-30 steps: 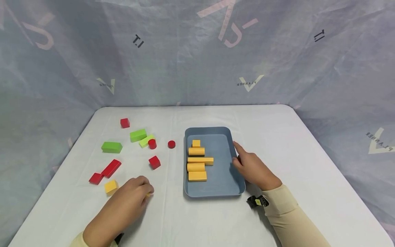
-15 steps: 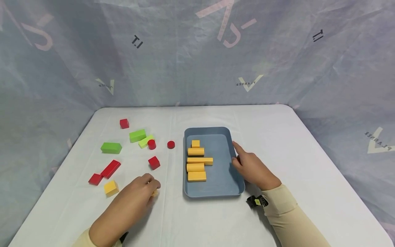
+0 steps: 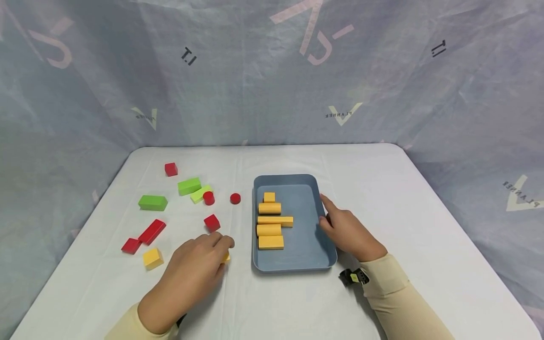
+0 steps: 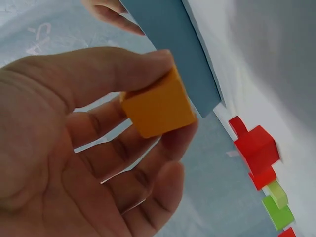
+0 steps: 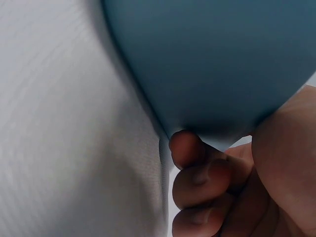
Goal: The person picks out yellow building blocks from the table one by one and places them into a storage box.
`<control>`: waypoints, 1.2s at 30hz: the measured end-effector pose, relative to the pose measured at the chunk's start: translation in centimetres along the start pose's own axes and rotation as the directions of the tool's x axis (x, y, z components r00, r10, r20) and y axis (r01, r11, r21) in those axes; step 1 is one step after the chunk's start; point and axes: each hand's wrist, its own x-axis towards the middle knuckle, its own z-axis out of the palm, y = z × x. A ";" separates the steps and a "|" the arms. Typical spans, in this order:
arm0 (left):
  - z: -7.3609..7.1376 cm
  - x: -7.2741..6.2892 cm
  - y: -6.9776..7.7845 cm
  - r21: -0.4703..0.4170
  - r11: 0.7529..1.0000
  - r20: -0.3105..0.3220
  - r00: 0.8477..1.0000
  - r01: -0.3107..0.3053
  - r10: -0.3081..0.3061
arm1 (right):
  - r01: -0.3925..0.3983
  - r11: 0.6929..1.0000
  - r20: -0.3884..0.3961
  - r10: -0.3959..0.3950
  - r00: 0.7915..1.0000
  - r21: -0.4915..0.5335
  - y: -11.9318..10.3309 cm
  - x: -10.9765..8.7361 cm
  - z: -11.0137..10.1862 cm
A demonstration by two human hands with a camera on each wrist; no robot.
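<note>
My left hand [image 3: 193, 271] pinches an orange-yellow block [image 4: 159, 107] between thumb and fingers, left of the blue-grey tray [image 3: 297, 270]. Most of that block is hidden under the hand in the head view. At the tray's right wall, my right hand [image 3: 352, 234] holds the side, index finger stretched along it; in the right wrist view its other fingers [image 5: 200, 182] are curled at the wall's lower edge. Inside the tray, along its left side, lie several orange-yellow blocks, among them a cylinder [image 3: 269, 208] and a long bar [image 3: 275, 221].
Another yellow block [image 3: 153, 259] lies left of my left hand. Scattered over the table's left half are a red cube [image 3: 212, 223], a red bar [image 3: 152, 232], a red disc [image 3: 235, 198], a green block [image 3: 153, 203] and several others. Grey printed cloth [image 3: 272, 85] hangs behind the white table.
My left hand has moved right and slightly away from me, toward the tray, carrying the orange-yellow block. The right hand and the tray keep their places.
</note>
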 end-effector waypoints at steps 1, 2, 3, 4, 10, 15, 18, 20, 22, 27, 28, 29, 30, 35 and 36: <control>0.0 0.1 0.1 0.000 1.000 -0.014 1.000 -0.014 0.014 | 0.001 1.000 0.001 -0.001 1.000 0.002 0.0 0.0 0.0; 0.0 0.2 0.2 0.000 1.000 -0.022 0.999 -0.024 0.024 | 0.002 1.000 0.001 -0.002 1.000 0.003 0.1 0.0 0.0; 0.0 0.3 0.3 -0.001 1.000 -0.027 0.999 -0.031 0.031 | 0.003 1.000 0.002 -0.003 1.000 0.005 0.1 0.0 0.0; 0.0 0.4 0.4 -0.003 0.999 -0.025 0.999 -0.034 0.034 | 0.007 1.000 0.002 -0.007 1.000 0.005 0.1 0.0 0.0; -0.4 0.9 1.1 -0.033 0.999 0.028 1.000 -0.012 0.013 | 0.006 1.000 0.000 -0.006 1.000 0.011 0.1 0.1 0.0; -0.5 1.2 1.2 -0.053 0.998 0.019 0.999 -0.027 0.028 | 0.005 1.000 0.007 -0.005 1.000 0.014 0.0 0.1 0.0; -0.4 1.4 1.2 -0.058 0.997 -0.012 0.998 -0.056 0.055 | 0.003 1.000 0.006 -0.003 1.000 0.015 0.0 0.1 0.0; -0.4 1.6 1.2 -0.061 0.995 -0.032 0.996 -0.080 0.078 | -0.001 1.000 0.007 0.001 1.000 0.015 0.0 0.1 0.0; -0.4 1.9 1.3 -0.063 0.992 -0.049 0.993 -0.108 0.105 | -0.007 1.000 0.008 0.007 1.000 0.014 0.1 0.1 0.1; -0.4 2.3 1.5 -0.054 0.987 -0.064 0.987 -0.154 0.150 | -0.008 1.000 0.014 0.008 1.000 0.013 0.1 0.0 0.1; -0.4 2.4 1.5 -0.052 0.986 -0.065 0.986 -0.157 0.154 | -0.009 1.000 0.015 0.008 1.000 0.014 0.1 0.0 0.1; -0.4 2.5 1.6 -0.051 0.985 -0.068 0.985 -0.162 0.158 | -0.009 1.000 0.015 0.009 1.000 0.013 0.1 0.0 0.1; -0.5 2.6 1.6 -0.050 0.985 -0.069 0.984 -0.166 0.162 | -0.009 1.000 0.014 0.009 1.000 0.012 0.1 0.0 0.1; -0.5 3.2 1.9 -0.050 0.977 -0.095 0.975 -0.207 0.201 | -0.012 1.000 0.011 0.012 1.000 0.012 0.1 0.0 0.0; -0.5 3.3 1.9 -0.052 0.975 -0.102 0.973 -0.215 0.209 | -0.012 1.000 0.013 0.011 1.000 0.011 0.1 0.0 0.0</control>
